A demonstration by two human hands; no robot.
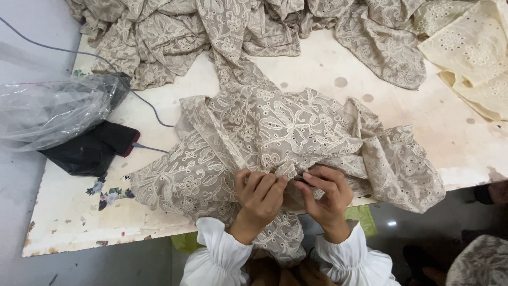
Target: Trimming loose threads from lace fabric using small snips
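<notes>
Both hands meet at the table's (476,153) near edge: the left hand (259,198) and right hand (327,196) each pinch a fold of the lace (275,127), held close so the fingers can work one small spot. Spare lace lies heaped along the far edge, and a phone (92,151) on its cable sits under a plastic bag (50,111) at the left edge.

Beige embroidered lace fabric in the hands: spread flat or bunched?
Bunched. The beige embroidered lace fabric lies in crumpled folds on the table, its edge pinched by both hands.
</notes>
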